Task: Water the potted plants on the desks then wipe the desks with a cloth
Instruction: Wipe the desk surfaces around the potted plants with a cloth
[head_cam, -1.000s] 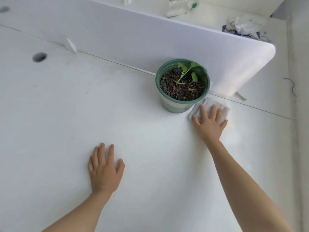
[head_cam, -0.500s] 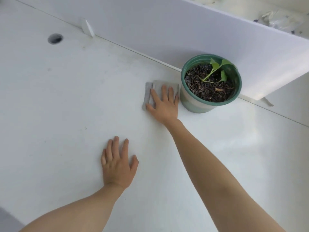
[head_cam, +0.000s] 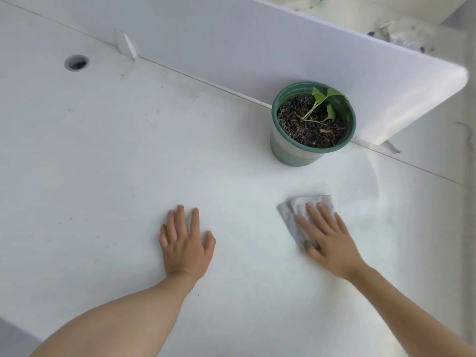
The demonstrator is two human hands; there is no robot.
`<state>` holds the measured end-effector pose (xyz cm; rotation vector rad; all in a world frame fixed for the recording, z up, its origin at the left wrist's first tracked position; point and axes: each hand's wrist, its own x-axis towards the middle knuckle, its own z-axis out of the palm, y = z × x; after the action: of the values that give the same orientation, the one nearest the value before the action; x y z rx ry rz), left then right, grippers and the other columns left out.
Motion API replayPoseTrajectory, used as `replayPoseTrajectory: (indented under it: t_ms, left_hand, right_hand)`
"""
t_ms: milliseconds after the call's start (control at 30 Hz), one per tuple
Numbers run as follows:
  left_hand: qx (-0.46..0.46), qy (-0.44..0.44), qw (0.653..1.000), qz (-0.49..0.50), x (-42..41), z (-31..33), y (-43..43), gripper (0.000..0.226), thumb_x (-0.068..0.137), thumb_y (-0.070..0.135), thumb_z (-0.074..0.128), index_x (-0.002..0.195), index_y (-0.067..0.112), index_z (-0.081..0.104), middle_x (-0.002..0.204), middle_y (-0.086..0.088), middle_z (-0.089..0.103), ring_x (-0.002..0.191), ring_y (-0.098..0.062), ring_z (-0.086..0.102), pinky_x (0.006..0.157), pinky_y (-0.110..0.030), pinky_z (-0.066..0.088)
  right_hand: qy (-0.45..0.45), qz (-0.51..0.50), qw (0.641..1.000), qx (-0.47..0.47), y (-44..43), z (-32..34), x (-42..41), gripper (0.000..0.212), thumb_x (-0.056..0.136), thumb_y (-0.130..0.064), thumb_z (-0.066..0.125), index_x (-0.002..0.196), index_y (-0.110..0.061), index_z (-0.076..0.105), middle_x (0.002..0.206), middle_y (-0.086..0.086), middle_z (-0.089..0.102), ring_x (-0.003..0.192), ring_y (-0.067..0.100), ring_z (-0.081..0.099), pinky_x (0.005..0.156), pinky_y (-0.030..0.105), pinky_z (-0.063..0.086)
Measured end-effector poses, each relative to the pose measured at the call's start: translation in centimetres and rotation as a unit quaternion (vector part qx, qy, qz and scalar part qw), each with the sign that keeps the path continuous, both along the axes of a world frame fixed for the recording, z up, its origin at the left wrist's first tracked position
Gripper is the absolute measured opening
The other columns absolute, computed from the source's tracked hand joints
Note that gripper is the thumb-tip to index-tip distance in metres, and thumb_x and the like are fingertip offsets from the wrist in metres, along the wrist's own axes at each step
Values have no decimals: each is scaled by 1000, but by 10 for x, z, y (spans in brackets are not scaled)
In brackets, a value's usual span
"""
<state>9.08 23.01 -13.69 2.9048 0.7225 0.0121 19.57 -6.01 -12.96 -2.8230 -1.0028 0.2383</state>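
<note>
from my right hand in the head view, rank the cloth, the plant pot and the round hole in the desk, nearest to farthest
1. cloth: pressed flat under the right hand.
2. plant pot: ahead of the hand, beside the divider.
3. round hole: far left, at the back of the desk.

The pot (head_cam: 291,153) sits on the surface (head_cam: 103,176) by its back edge, just before the divider (head_cam: 257,47). Nearer the front edge, the cloth (head_cam: 291,217) lies under the right hand (head_cam: 332,240). The left hand (head_cam: 185,246) rests left of it.
</note>
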Motion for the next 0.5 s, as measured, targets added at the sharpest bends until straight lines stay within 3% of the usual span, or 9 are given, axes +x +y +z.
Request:
replayPoseTrajectory:
  t_ms: [33,100,233,300,367,433,500]
  left_hand:
    - [1,6,1000,-1,0,0,0,55,76,37,36,119,8,55,126,-25,56,121,-35,34,95,-45,23]
    - [0,18,1000,-2,-1,-1,0,56,76,38,35,119,8,54,127,-25,55,120,-37,39,96,-47,26]
    - [-36,47,998,-6,0,3,-2,58,76,37,34,118,5,58,126,-27,55,117,-44,51,93,-54,42]
    - [-53,54,997,-7,0,4,-1,59,76,37,33,118,4,58,127,-27,55,116,-45,52,91,-57,43]
    - [-66,50,997,-3,0,4,-1,62,76,38,31,120,3,57,129,-28,52,119,-46,49,94,-58,40]
    - [-77,38,996,3,-1,4,-2,66,76,39,27,124,3,54,135,-28,47,125,-47,43,98,-58,34]
    - [-84,35,996,6,-2,5,-3,72,76,42,21,130,4,50,141,-27,41,132,-45,35,103,-56,26]
  right_hand:
    - [22,-119,993,3,-16,6,11,65,74,-49,30,138,-40,22,152,1,22,141,25,11,108,54,27]
    - [61,-328,943,23,-31,17,31,70,73,-50,27,140,-30,28,156,5,17,143,27,7,111,51,14]
    - [22,-493,864,96,1,17,39,55,81,-24,51,135,-21,39,151,6,27,140,27,14,111,48,15]
    - [19,-498,860,112,29,14,29,55,79,-24,55,133,-19,43,148,8,33,138,30,20,109,46,21]
    - [4,-460,879,124,59,12,13,48,79,-23,55,126,-15,52,141,12,44,133,34,31,104,46,30]
    - [-40,-384,911,143,88,13,-10,39,73,-19,48,107,-9,64,119,14,62,111,38,54,84,45,48]
    - [-71,-319,932,158,111,17,-34,35,65,-12,44,90,-9,69,95,10,70,84,33,64,60,33,52]
